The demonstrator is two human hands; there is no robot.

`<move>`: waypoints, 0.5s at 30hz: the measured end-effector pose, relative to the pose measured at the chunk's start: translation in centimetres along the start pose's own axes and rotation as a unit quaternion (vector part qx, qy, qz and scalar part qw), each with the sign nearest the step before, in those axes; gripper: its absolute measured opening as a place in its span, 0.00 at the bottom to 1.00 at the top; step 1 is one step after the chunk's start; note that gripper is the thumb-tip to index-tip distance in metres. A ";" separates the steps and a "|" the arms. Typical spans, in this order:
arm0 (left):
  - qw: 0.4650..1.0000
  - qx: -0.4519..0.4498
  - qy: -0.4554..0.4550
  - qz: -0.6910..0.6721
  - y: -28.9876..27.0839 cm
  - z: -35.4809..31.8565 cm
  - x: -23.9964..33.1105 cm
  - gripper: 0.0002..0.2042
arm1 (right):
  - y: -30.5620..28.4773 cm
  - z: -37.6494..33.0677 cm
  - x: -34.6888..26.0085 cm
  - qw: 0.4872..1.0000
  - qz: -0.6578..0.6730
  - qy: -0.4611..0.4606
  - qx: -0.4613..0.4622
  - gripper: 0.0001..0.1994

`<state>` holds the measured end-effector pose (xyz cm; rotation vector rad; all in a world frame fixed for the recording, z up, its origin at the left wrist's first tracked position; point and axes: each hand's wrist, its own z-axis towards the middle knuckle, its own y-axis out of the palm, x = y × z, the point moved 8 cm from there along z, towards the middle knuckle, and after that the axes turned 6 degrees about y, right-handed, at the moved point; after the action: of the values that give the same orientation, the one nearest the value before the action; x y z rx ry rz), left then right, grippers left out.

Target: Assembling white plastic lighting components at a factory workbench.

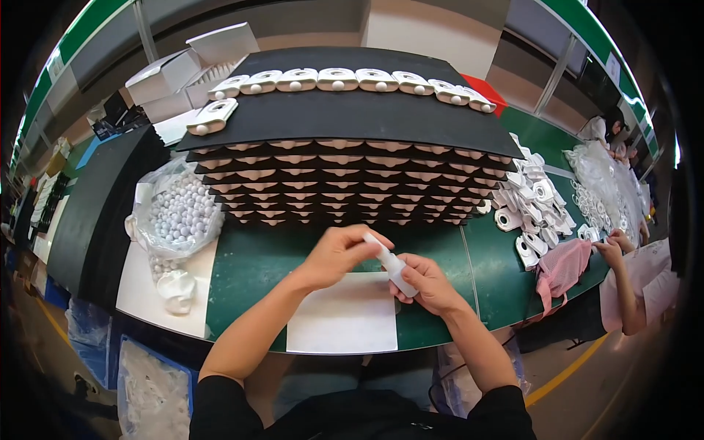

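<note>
A small white bottle (398,274) with a narrow neck is held tilted above the near edge of the workbench. My right hand (433,284) is closed round the bottle's body. At the bottle's upper end, my left hand (339,257) pinches the slim white cap (372,240) between thumb and fingers. Under both hands lies a white sheet (341,315) on the green bench top. Just beyond stands a tall stack of black boards (352,121) with rows of white parts between the layers. A row of white oval parts (337,79), each with a ball at its front, lies on the top board.
To the left sit a clear bag of white balls (180,209) and a pile of black boards (103,213). Loose white parts (539,194) are heaped at right, near a pink cloth (563,271) and a co-worker's hands (612,248). White boxes (165,77) stand at back left.
</note>
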<state>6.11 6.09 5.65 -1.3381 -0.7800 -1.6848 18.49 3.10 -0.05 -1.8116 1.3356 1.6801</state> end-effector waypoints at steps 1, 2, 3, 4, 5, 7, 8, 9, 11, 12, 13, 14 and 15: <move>0.994 0.082 -0.060 -0.050 -1.4 -0.3 -1.7 0.08 | 0.0 0.1 0.1 1.000 0.001 0.005 0.004 0.18; 0.990 0.122 -0.035 -0.068 -2.8 -0.6 -1.7 0.08 | 0.0 0.0 -0.8 0.996 -0.059 -0.044 0.052 0.17; 0.983 0.163 -0.010 -0.085 -4.3 -0.9 -1.7 0.10 | 0.2 -0.3 -1.9 0.983 -0.120 -0.093 0.100 0.16; 0.981 0.171 0.009 -0.087 -5.3 -1.0 -1.3 0.09 | 0.7 -0.7 -2.7 0.974 -0.144 -0.113 0.135 0.19; 0.979 0.180 0.028 -0.089 -6.0 -1.2 -0.7 0.08 | 0.4 -0.5 -2.1 0.975 -0.143 -0.108 0.135 0.19; 0.979 0.187 0.039 -0.068 -6.1 -1.1 -0.2 0.09 | 0.5 -1.0 -2.5 0.922 -0.283 -0.216 0.154 0.23; 0.981 0.180 0.031 -0.063 -5.9 -1.1 -0.4 0.09 | 0.4 -1.0 -2.2 0.938 -0.256 -0.173 0.160 0.21; 0.983 0.173 0.024 -0.058 -5.7 -1.1 -0.6 0.09 | 0.5 -1.0 -2.3 0.939 -0.255 -0.170 0.157 0.21; 0.982 0.175 0.042 -0.064 -5.3 -1.0 -0.7 0.11 | 1.3 -1.0 -2.7 0.904 -0.357 -0.181 0.151 0.18; 0.983 0.173 0.040 -0.043 -5.2 -1.0 -0.7 0.10 | 1.5 -0.9 -2.8 0.904 -0.357 -0.180 0.149 0.18; 0.985 0.169 0.037 -0.023 -5.1 -1.0 -0.8 0.09 | 1.6 -1.1 -3.1 0.896 -0.366 -0.196 0.158 0.17; 0.984 0.169 0.046 -0.026 -5.1 -0.9 -0.8 0.08 | 1.7 -1.3 -3.3 0.887 -0.374 -0.212 0.167 0.16; 0.984 0.170 0.045 -0.026 -5.1 -1.0 -0.9 0.08 | 1.7 -1.2 -3.2 0.888 -0.374 -0.211 0.166 0.16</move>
<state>1.22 7.76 4.66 -1.0067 -1.0057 -1.5558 18.24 2.58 3.70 -1.3797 0.5668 1.2146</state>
